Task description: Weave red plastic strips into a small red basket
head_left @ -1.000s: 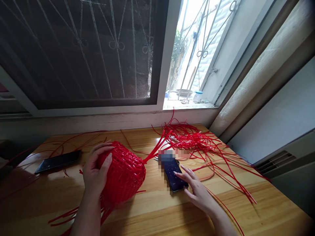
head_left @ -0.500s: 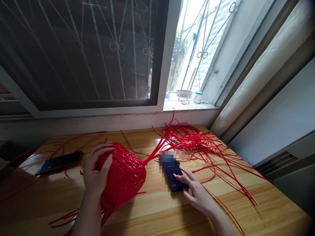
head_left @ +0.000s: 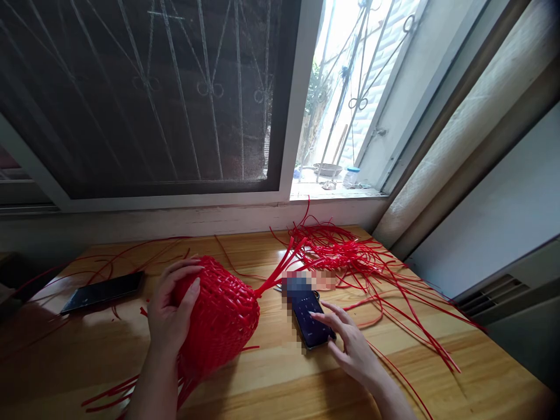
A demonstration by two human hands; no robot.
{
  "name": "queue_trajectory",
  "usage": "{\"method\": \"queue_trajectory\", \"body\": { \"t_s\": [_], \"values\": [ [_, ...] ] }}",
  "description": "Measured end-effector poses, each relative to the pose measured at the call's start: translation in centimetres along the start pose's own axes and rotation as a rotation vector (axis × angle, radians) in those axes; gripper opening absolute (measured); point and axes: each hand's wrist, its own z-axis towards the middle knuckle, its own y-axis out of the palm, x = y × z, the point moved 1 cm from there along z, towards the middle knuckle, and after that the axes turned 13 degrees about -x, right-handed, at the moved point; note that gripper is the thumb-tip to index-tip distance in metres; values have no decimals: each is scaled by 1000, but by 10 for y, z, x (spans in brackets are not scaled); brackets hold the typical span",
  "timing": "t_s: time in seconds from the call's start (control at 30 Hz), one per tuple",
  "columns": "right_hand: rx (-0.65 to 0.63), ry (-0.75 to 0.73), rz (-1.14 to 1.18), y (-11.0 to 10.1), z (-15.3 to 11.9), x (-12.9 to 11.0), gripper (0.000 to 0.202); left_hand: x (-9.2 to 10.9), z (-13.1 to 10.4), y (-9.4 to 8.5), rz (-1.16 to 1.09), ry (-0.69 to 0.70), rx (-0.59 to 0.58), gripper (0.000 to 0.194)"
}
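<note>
A woven red basket [head_left: 223,318] lies tilted on the wooden table, with loose strands sticking out at its right and at its lower left. My left hand [head_left: 172,303] grips its left side, the thumb on the outer weave. To the right, a phone with a lit dark screen [head_left: 311,318] lies on the table, its upper part blurred by pixels. Over the phone's right edge is my right hand [head_left: 345,341], fingers apart and fingertips at the screen, holding nothing.
A tangle of red strands [head_left: 341,251] spreads over the back right of the table [head_left: 271,385]. At the left lies a dark flat device [head_left: 102,291] among thin red strands. Behind the table stand a screened window [head_left: 175,99] and a curtain [head_left: 464,116].
The view has shifted very slightly. My left hand keeps its hold on the basket, and my right hand has stayed by the phone with its fingers barely moved.
</note>
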Motion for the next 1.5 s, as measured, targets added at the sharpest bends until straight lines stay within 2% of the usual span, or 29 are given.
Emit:
{"method": "queue_trajectory", "body": {
  "t_s": [0.1, 0.2, 0.6, 1.2, 1.5],
  "values": [
    [196, 27, 64, 1, 3, 5, 21, 1, 0, 0, 8, 2, 5, 11],
    [275, 100, 79, 3, 6, 10, 20, 1, 0, 0, 4, 1, 6, 11],
    [280, 185, 147, 5, 5, 3, 23, -3, -1, -1, -3, 1, -4, 12],
    [289, 209, 163, 3, 4, 2, 31, -3, 0, -1, 2, -3, -17, 13],
    [295, 195, 166, 4, 4, 3, 28, -4, 0, -3, 4, -3, -14, 12]
  ]
}}
